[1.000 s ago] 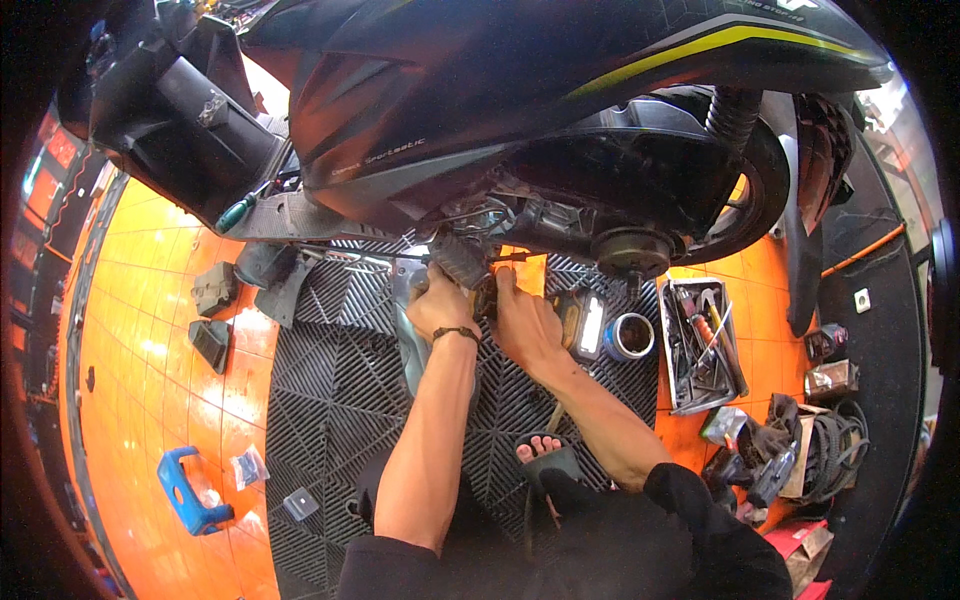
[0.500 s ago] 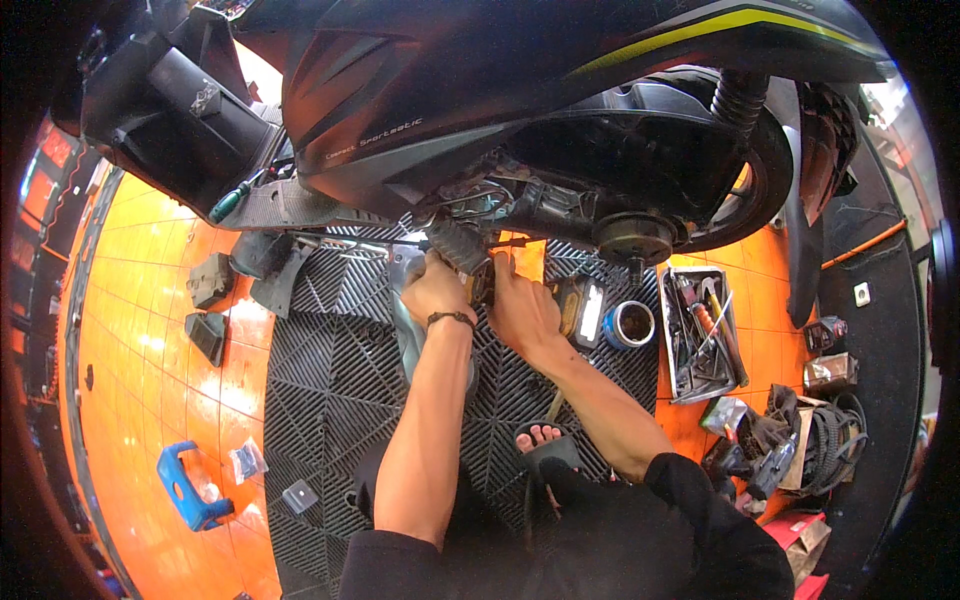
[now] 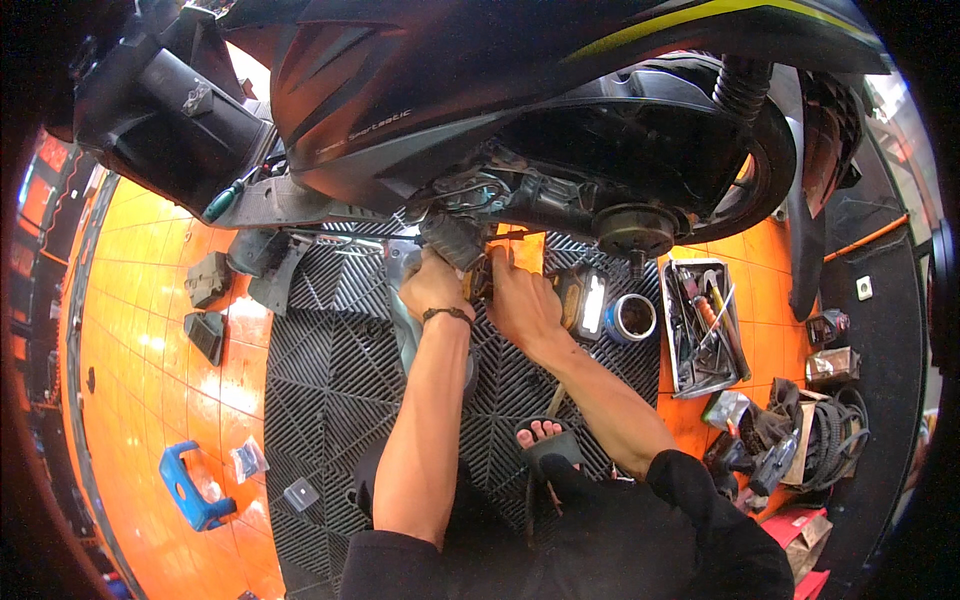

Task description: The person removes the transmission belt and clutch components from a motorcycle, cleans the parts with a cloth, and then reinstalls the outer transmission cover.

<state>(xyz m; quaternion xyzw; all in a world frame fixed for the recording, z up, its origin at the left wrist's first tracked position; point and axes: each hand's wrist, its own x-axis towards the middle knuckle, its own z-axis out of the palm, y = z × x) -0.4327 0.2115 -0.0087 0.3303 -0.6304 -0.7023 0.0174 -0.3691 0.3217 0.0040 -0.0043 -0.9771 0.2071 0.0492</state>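
Just near of a black, yellow-striped plastic motor scooter, the left hand was curled closely round a dark grey ribbed cylinder, which sat low by the exposed machinery. The right hand bent beside a yellow-and-black casing; its fingertips were hidden, so I couldn't tell that grip. Dark moulded blocks lay loose farther left, yet the work seemed unfinished; how much was left didn't show.
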